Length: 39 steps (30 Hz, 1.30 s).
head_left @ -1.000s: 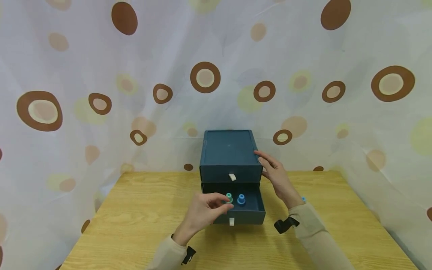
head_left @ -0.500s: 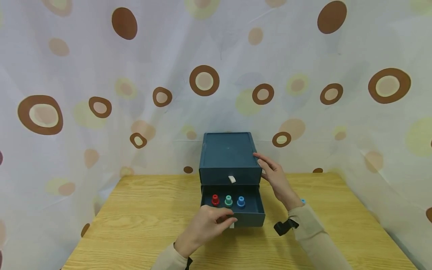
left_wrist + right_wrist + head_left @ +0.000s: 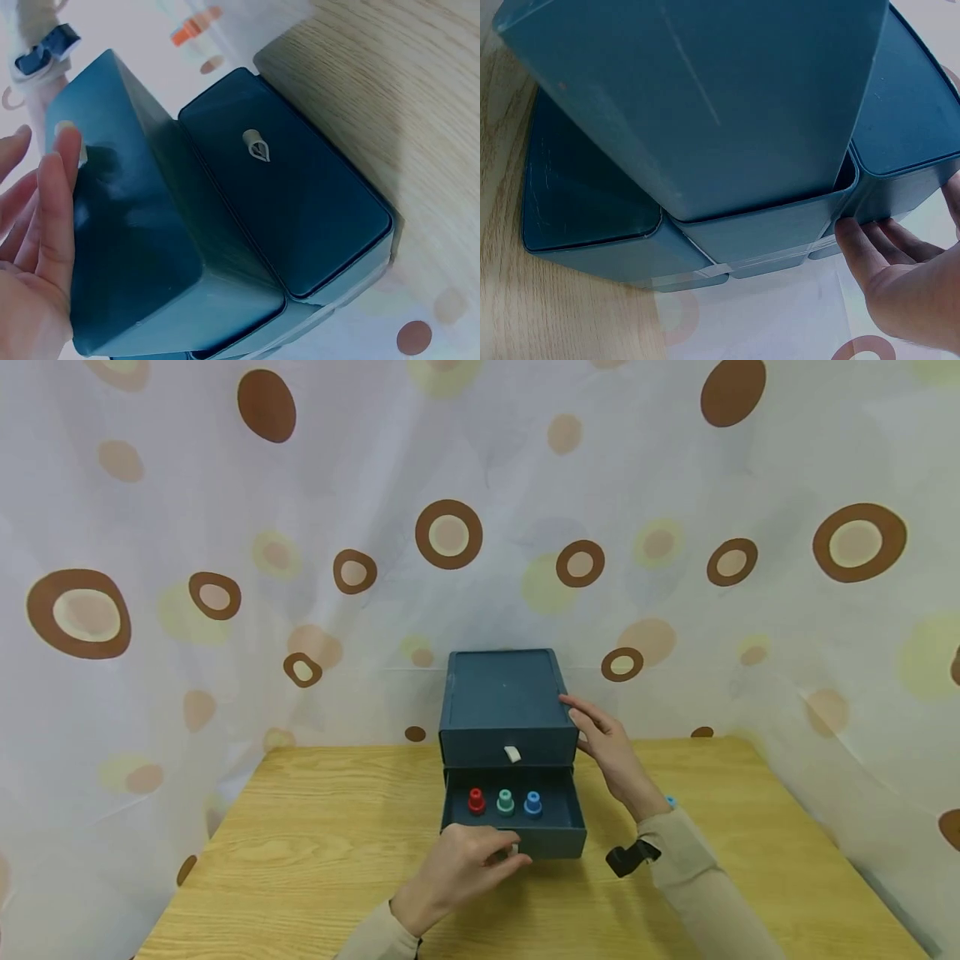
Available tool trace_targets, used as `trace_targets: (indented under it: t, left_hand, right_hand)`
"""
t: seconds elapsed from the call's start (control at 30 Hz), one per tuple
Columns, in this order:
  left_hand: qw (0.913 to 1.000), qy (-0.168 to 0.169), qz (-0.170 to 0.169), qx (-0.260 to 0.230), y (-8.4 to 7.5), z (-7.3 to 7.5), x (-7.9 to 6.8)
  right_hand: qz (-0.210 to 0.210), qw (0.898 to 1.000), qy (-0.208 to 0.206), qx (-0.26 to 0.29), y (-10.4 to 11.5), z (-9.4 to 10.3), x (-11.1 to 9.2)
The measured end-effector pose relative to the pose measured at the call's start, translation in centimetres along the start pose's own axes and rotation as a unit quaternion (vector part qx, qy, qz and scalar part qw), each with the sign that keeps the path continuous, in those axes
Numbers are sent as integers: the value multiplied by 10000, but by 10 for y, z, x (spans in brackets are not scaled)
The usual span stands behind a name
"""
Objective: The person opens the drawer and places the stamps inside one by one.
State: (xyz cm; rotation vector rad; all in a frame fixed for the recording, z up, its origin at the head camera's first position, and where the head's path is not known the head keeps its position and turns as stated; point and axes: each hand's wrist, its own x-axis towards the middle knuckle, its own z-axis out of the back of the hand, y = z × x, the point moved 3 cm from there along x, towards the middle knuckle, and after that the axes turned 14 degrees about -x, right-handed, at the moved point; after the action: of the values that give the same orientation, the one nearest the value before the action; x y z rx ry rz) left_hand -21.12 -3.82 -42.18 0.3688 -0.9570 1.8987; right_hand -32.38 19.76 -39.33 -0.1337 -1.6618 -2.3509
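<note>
The thumb and forefinger of the left hand (image 3: 461, 866) are held a short way apart, with a small white fabric pull tab (image 3: 514, 849) seen between them in the head view; a firm grip on it cannot be confirmed. In the left wrist view the fingers are loosely extended beside the front of the dark blue-green plastic middle drawer (image 3: 551, 843), which is pulled out at one o'clock from that hand.

At two o'clock from the left hand, the right hand (image 3: 606, 747) is placed with relaxed, slightly bent fingers against the side of the dark blue-green box-shaped plastic cabinet (image 3: 504, 689); nothing is grasped by it.

Inside the drawer, three stepped round pieces are stood upright in a row, well apart from its front wall: a red piece (image 3: 476, 802) at nine o'clock of the row, a mint-green piece (image 3: 506, 802) at its centre and a bright blue piece (image 3: 533, 805) at three o'clock.

Above, the top drawer (image 3: 476, 747) is closed; below, the bottom drawer (image 3: 300, 202) is closed too.

At four o'clock from the right hand, a second blue object (image 3: 671, 802) is mostly hidden by the wrist. The cabinet is borne by a pale wood-grain table (image 3: 337, 814), backed at twelve o'clock by a white spotted cloth (image 3: 495, 452).
</note>
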Motion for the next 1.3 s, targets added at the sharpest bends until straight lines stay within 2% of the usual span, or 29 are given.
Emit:
trace_targets:
  t: [0.13, 0.3, 0.53, 0.67, 0.87, 1.03, 1.3]
  left_hand:
    - [9989, -84, -146, 435, 0, 0, -1]
    - [9968, -69, -240, 756, 1, -3, -2]
    - [9965, -56, -224, 802, 4, -5, -5]
    - [9973, -5, -93, 734, 5, -5, -6]
    - [9980, 30, 444, 439, 11, -7, -6]
    - [9973, -90, 733, 49, 15, -9, -7]
    - [9858, -488, 1315, -928, 26, -7, -3]
  right_hand:
    - [14, 10000, 33, -25, 3, -1, 4]
    - [-7, 10000, 33, 1, 3, 0, 4]
    - [-72, 10000, 38, 42, 1, 0, 2]
    - [-74, 10000, 24, 57, 1, 0, 1]
    - [-50, 10000, 4, 85, 1, 1, 1]
    - [-55, 9999, 25, 80, 1, 1, 0]
    - [-69, 9999, 24, 99, 2, 0, 0]
